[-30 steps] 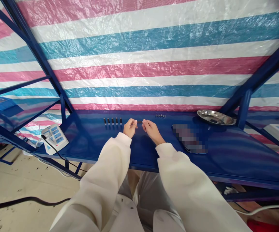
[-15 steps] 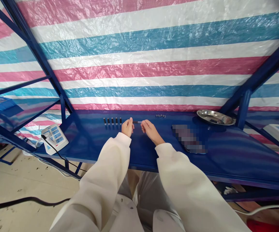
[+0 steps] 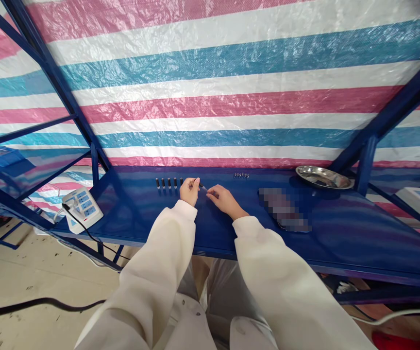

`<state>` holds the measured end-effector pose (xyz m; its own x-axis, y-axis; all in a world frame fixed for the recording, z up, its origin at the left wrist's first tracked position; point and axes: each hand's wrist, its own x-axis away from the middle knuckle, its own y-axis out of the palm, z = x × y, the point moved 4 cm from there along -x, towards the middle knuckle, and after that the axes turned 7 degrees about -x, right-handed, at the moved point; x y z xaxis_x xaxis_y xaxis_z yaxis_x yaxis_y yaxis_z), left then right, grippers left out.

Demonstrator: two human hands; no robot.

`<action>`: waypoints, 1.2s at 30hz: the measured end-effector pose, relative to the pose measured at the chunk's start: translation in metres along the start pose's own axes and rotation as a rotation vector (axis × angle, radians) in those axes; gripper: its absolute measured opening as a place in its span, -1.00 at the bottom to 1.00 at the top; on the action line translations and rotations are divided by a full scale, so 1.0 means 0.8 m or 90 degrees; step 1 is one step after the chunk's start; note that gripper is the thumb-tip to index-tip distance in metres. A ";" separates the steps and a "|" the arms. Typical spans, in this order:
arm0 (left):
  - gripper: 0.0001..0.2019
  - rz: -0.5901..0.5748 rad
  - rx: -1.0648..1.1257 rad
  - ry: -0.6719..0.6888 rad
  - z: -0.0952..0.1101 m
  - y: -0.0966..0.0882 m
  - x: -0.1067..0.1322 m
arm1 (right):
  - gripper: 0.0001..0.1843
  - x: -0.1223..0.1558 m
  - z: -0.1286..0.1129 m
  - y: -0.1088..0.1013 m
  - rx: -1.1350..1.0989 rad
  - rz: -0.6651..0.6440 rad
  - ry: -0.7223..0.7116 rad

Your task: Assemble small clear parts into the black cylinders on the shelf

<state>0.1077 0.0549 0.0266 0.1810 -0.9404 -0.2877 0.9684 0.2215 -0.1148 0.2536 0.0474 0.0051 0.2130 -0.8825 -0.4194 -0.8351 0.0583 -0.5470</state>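
Above the middle of the blue table (image 3: 213, 233), a thin pen (image 3: 202, 186), dark toward the left and clear toward the right, spans the gap between my hands. My left hand (image 3: 189, 191) is closed around its dark end. At the lower right end, the thumb and fingers of my right hand (image 3: 223, 198) pinch the clear part. Just left of my left hand, several short black cylinders (image 3: 169, 183) stand in a row; the hand partly covers the row's right end. Behind my right hand lie several small shiny metal pieces (image 3: 241, 175), too small to make out fully.
A pixelated flat dark object (image 3: 284, 209) lies right of my right hand. An oval metal dish (image 3: 324, 178) sits at the back right. On the left edge rests a white power strip (image 3: 82, 209) with a black cable. Blue frame posts (image 3: 369, 160) flank the table.
The pen has gone from nearly level to tilted, its right end lower and closer to me. My right hand has shifted slightly left and down with it; my left hand has turned a little.
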 end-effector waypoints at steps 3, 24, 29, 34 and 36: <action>-0.68 0.031 0.010 -0.010 0.000 -0.002 -0.001 | -0.90 0.000 0.011 -0.004 0.068 0.035 0.031; -0.87 -0.078 -0.198 0.071 -0.009 0.006 0.003 | -0.80 -0.003 -0.004 -0.007 0.011 0.022 0.026; -0.90 -0.057 -0.252 0.114 -0.003 0.004 0.005 | -0.81 -0.023 0.026 -0.028 0.037 0.117 0.145; -0.88 -0.094 -0.276 0.143 -0.005 0.010 0.007 | -0.85 -0.048 0.057 -0.044 0.151 0.114 0.245; -0.88 -0.105 -0.288 0.151 -0.006 0.012 0.008 | -0.85 -0.057 0.065 -0.045 0.184 0.108 0.260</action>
<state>0.1171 0.0524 0.0189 -0.0620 -0.9001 -0.4313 0.8001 0.2135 -0.5606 0.3005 0.1098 0.0063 -0.1760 -0.9562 -0.2338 -0.6543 0.2911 -0.6979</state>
